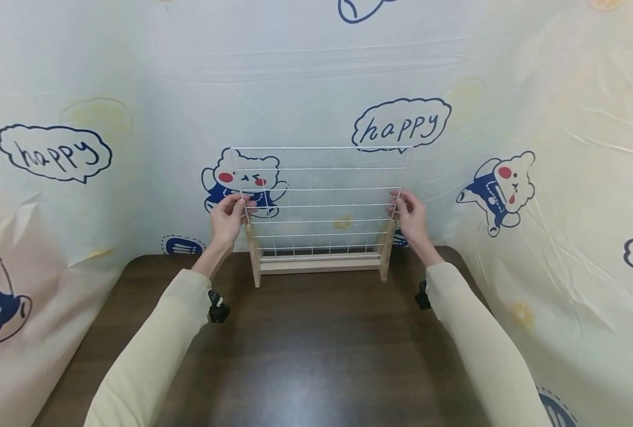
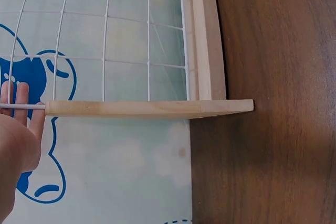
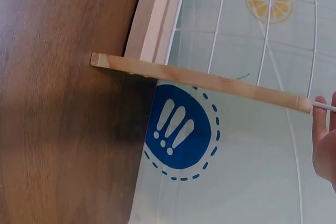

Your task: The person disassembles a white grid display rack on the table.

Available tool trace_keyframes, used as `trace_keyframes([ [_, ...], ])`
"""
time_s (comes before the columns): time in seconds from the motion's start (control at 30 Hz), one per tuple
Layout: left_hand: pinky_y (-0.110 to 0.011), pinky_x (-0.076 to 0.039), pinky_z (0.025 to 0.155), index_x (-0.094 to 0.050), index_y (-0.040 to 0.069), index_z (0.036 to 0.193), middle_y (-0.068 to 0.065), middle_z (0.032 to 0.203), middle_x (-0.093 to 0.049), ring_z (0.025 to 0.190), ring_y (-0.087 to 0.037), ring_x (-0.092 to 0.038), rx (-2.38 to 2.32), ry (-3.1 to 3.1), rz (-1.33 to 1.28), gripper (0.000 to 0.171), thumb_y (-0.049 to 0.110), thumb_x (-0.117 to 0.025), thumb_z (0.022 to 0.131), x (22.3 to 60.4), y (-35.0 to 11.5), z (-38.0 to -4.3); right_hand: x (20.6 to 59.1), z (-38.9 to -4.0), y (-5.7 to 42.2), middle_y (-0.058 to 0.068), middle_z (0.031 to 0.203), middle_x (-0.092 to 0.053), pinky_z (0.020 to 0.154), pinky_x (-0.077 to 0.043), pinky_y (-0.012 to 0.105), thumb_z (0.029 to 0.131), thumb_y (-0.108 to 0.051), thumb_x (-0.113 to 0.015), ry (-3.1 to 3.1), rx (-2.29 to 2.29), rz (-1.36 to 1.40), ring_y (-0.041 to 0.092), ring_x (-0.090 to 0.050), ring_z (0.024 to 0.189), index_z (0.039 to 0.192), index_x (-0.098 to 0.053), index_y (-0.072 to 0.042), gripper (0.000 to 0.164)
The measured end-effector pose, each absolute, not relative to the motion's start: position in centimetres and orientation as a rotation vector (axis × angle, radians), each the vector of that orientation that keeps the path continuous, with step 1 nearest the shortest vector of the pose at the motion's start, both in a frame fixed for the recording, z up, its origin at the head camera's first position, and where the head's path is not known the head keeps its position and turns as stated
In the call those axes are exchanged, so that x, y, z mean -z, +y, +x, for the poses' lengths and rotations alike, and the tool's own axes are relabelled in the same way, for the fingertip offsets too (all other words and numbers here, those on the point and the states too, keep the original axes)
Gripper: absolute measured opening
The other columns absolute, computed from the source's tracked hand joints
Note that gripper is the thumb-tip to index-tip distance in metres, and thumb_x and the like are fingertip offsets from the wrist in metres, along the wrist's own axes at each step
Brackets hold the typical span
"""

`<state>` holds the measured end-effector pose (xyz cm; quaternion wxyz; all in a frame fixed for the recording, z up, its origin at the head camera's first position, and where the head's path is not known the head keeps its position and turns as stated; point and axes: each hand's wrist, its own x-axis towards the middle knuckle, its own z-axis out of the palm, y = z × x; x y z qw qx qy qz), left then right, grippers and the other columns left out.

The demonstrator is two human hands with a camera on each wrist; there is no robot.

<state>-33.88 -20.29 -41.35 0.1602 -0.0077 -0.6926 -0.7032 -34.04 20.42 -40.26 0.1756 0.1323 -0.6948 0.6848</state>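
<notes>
A white wire grid panel (image 1: 321, 206) stands upright in a pale wooden stand (image 1: 320, 264) at the back of the table. My left hand (image 1: 228, 218) pinches the grid's left side wire just above the wooden side piece (image 2: 126, 108). On the opposite edge my right hand (image 1: 411, 220) pinches the side wire, thumb in front and fingers behind. The right wooden side piece (image 3: 205, 83) shows in the right wrist view, with fingers at its upper end. The grid's lower edge sits along the stand's crossbar.
The dark brown tabletop (image 1: 305, 344) spreads in front of the stand. Behind it hangs a pale curtain (image 1: 305, 77) printed with cartoon bears and "happy" bubbles, close to the table's back edge. A small black device (image 1: 218, 306) sits at the left cuff.
</notes>
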Motion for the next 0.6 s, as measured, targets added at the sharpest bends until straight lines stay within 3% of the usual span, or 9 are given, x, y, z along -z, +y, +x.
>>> trace_keyframes([
  [0.1,-0.042,-0.053,0.09,-0.063,-0.001,0.117,-0.011,0.105,-0.071,0.101,-0.032,-0.066,2.007,-1.971,-0.035,0.029,0.02,-0.055,0.098,41.4,-20.3,-33.92,40.22,-34.06,20.24,0.022,0.091,-0.061,0.087,-0.046,0.065,0.099,0.006,-0.046,-1.93,-1.947,0.341,0.054,-0.056,0.09,0.116,-0.054,0.02,0.024],
  [0.27,-0.04,-0.055,0.088,-0.063,-0.002,0.117,-0.012,0.105,-0.071,0.098,-0.029,-0.067,2.008,-1.959,-0.068,0.029,0.02,-0.055,0.099,41.33,-20.29,-33.87,39.99,-33.88,20.06,0.039,0.102,-0.057,0.088,-0.048,0.06,0.099,0.003,-0.048,-1.915,-1.95,0.296,0.053,-0.057,0.091,0.115,-0.057,0.018,0.024],
  [0.6,-0.042,-0.053,0.091,-0.062,0.002,0.119,-0.015,0.11,-0.068,0.101,-0.029,-0.066,2.005,-1.968,-0.039,0.029,0.021,-0.054,0.099,40.64,-20.29,-33.74,39.35,-33.75,19.64,0.035,0.107,-0.059,0.092,-0.05,0.054,0.101,-0.002,-0.047,-1.925,-1.96,0.218,0.05,-0.056,0.097,0.119,-0.057,0.014,0.026],
])
